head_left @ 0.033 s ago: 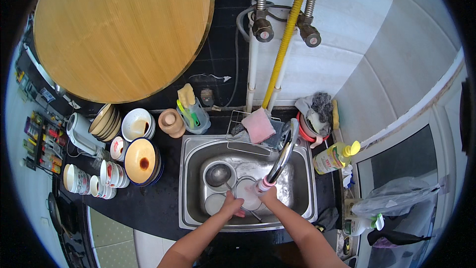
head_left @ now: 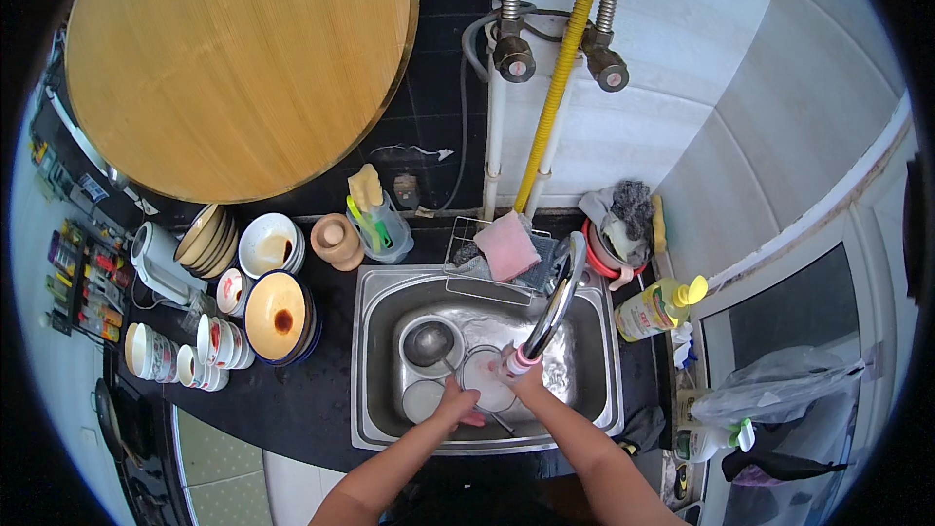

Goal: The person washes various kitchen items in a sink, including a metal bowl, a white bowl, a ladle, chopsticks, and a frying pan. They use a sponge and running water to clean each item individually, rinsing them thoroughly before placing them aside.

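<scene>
In the steel sink (head_left: 362,360) my left hand (head_left: 460,403) closes round the handle of a metal ladle (head_left: 429,342). The ladle's bowl lies in a white bowl (head_left: 406,358), and its handle runs down to the right past my fingers. Under the faucet (head_left: 553,317) is my right hand (head_left: 527,385), its fingers partly hidden by the pink-and-white nozzle and too blurred to read. Between my hands sits a round, pale-bottomed vessel with a thin rim (head_left: 484,380). Another pale round dish (head_left: 422,401) rests left of my left hand.
A pink cloth (head_left: 507,245) hangs on a wire rack behind the sink. To the right stands a yellow soap bottle (head_left: 654,312). Stacked bowls (head_left: 275,317) and cups (head_left: 222,341) fill the left counter, beside a wooden mortar (head_left: 336,241) and a plastic jug (head_left: 392,234).
My right hand's fingers have shifted slightly under the nozzle. My left hand and the ladle look unmoved.
</scene>
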The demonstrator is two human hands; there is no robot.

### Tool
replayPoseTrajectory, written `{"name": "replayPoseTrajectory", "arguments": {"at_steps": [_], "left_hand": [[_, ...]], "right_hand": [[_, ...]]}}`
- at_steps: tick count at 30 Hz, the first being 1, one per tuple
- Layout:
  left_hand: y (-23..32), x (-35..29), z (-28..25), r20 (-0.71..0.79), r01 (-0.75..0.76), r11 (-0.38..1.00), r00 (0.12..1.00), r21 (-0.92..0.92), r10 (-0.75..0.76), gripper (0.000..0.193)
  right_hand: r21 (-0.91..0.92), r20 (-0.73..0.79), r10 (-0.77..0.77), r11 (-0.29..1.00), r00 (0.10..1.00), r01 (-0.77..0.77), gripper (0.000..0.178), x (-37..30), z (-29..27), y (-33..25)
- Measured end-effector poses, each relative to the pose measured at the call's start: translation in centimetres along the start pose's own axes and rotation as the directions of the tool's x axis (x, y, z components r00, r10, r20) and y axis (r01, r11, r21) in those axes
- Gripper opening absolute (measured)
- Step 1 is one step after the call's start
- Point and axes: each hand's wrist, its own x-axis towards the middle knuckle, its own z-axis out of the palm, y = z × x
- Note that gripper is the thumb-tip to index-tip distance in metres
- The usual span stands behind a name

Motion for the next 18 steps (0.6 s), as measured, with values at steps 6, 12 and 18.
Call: {"name": "replayPoseTrajectory", "arguments": {"at_steps": [6,12,18], "left_hand": [[-5.5,5.5,-2.6,-0.113,-0.584,0.807,0.799,0.083,0.590,0.070],[-1.0,-1.1,-0.9,0.216,-0.503,0.163,0.611,0.849,0.762,0.067],[-2.4,1.4,-0.7,0.580,-0.460,-0.353,0.661,0.815,0.476,0.055]], "right_hand": [[0.681,0.544,0.255,0.424,0.800,-0.597,0.049,-3.2,0.1,-3.5],[0.571,0.234,0.317,0.720,0.919,-0.394,0.031,-3.1,0.8,-1.4],[0.350,0.202,0.261,0.881,0.944,-0.319,0.028,-1.9,3.9,3.7]]}}
